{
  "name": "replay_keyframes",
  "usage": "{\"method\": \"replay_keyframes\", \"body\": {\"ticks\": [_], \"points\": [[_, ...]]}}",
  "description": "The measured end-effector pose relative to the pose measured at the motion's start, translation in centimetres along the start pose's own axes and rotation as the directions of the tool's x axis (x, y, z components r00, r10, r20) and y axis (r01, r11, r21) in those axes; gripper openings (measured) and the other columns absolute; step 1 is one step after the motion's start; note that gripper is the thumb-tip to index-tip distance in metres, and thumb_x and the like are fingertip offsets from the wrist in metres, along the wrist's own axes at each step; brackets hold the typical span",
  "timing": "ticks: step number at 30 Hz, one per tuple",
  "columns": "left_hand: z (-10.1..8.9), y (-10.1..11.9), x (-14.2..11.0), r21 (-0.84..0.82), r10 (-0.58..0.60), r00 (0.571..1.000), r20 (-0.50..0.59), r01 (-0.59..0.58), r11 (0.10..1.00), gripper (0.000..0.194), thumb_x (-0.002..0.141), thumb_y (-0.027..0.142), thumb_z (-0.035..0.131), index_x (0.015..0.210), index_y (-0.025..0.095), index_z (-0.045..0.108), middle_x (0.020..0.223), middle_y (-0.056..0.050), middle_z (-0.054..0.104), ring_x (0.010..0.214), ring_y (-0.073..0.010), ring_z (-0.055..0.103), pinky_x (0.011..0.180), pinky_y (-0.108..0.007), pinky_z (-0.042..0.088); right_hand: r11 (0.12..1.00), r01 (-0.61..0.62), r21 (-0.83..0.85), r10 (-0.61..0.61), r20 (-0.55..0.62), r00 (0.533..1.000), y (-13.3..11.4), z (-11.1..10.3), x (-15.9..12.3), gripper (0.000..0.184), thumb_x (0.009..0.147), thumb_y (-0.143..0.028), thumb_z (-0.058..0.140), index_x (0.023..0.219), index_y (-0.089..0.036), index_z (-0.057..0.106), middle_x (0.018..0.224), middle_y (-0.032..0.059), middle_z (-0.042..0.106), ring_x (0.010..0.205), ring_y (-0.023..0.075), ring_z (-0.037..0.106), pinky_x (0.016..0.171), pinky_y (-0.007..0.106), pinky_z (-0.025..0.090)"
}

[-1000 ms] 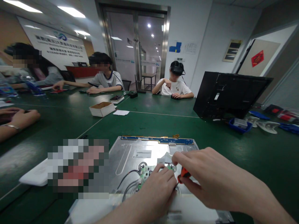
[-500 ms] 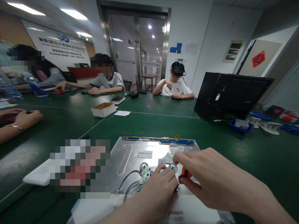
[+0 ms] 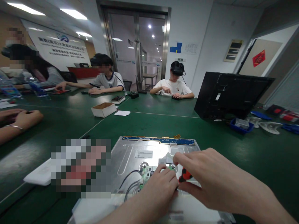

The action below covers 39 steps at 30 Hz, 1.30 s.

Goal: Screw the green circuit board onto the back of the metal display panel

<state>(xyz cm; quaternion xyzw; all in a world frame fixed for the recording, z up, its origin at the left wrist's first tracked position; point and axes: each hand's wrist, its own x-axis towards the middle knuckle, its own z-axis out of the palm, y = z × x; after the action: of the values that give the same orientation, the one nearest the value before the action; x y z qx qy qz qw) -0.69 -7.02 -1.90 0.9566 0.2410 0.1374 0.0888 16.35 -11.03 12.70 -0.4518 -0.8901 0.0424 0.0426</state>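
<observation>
A silver metal panel (image 3: 130, 152) lies flat on the green table (image 3: 233, 146) in front of me, with a blue strip (image 3: 161, 140) along its far edge. A small green circuit board (image 3: 145, 174) with black wires sits near its middle. My left hand (image 3: 158, 189) rests curled on the panel beside the board, fingertips pressed down. My right hand (image 3: 207, 177) is closed around a red-and-black screwdriver handle (image 3: 185, 175), held just to the right of the board. The tool's tip is hidden between my hands.
A black monitor back cover (image 3: 229, 93) stands at the right, with a blue tray (image 3: 240, 124) and suction cups beyond it. A small open box (image 3: 104, 109) and paper lie mid-table. Several people sit across and at the left. A white flat object (image 3: 38, 175) lies near left.
My hands have barely moved; the screwdriver handle has turned slightly in my right hand. The person opposite has lowered a hand from the face to the table.
</observation>
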Motion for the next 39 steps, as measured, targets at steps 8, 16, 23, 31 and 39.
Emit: {"method": "replay_keyframes", "body": {"ticks": [8, 16, 23, 31, 39], "points": [[0.33, -0.14, -0.04, 0.026, -0.005, 0.999, 0.048, 0.004, 1.0, 0.017, 0.092, 0.019, 0.049, 0.107, 0.018, 0.057, 0.107, -0.009, 0.063, 0.111, -0.027, 0.054, 0.104, -0.046, 0.033, 0.998, 0.014, -0.063, -0.014, -0.002, 1.0, 0.14, 0.17, 0.4, 0.008, 0.086, -0.02, 0.058, 0.092, -0.023, 0.054, 0.079, -0.0019, 0.067, 0.062, 0.017, 0.058, 0.05, 0.028, 0.021], [0.29, -0.24, -0.04, 0.063, 0.036, 0.998, 0.048, -0.039, 0.997, 0.019, 0.092, 0.021, 0.05, 0.109, 0.017, 0.057, 0.111, -0.01, 0.063, 0.111, -0.0273, 0.054, 0.105, -0.047, 0.032, 0.999, 0.034, -0.04, -0.035, -0.025, 0.999, 0.29, 0.08, 0.08, 0.01, 0.084, -0.02, 0.06, 0.091, -0.024, 0.054, 0.08, -0.0027, 0.066, 0.062, 0.0164, 0.056, 0.051, 0.027, 0.023], [0.35, -0.13, -0.04, 0.068, 0.032, 0.999, 0.022, -0.034, 0.997, 0.02, 0.093, 0.021, 0.049, 0.111, 0.017, 0.057, 0.11, -0.01, 0.063, 0.111, -0.0269, 0.054, 0.105, -0.047, 0.032, 0.999, 0.04, -0.036, -0.041, -0.026, 0.999, 0.25, -0.03, 0.11, 0.01, 0.084, -0.02, 0.06, 0.09, -0.024, 0.053, 0.078, -0.0028, 0.065, 0.061, 0.0164, 0.055, 0.051, 0.027, 0.024], [0.65, -0.25, -0.17, 0.076, 0.042, 0.999, 0.018, -0.043, 0.996, 0.02, 0.093, 0.02, 0.049, 0.111, 0.017, 0.057, 0.112, -0.011, 0.062, 0.112, -0.0275, 0.053, 0.105, -0.048, 0.031, 0.999, 0.042, -0.011, -0.042, -0.028, 0.999, 0.35, -0.03, 0.02, 0.012, 0.084, -0.02, 0.061, 0.091, -0.025, 0.053, 0.079, -0.0032, 0.065, 0.062, 0.0161, 0.055, 0.051, 0.027, 0.025], [0.51, -0.23, -0.13, 0.066, 0.032, 0.998, 0.047, -0.035, 0.997, 0.02, 0.09, 0.018, 0.051, 0.109, 0.017, 0.058, 0.111, -0.011, 0.063, 0.113, -0.0277, 0.053, 0.106, -0.048, 0.03, 0.999, 0.047, 0.016, -0.047, -0.013, 0.999, 0.25, 0.04, 0.08, 0.014, 0.083, -0.021, 0.062, 0.093, -0.025, 0.053, 0.082, -0.0033, 0.066, 0.064, 0.0162, 0.056, 0.052, 0.027, 0.026]]}}
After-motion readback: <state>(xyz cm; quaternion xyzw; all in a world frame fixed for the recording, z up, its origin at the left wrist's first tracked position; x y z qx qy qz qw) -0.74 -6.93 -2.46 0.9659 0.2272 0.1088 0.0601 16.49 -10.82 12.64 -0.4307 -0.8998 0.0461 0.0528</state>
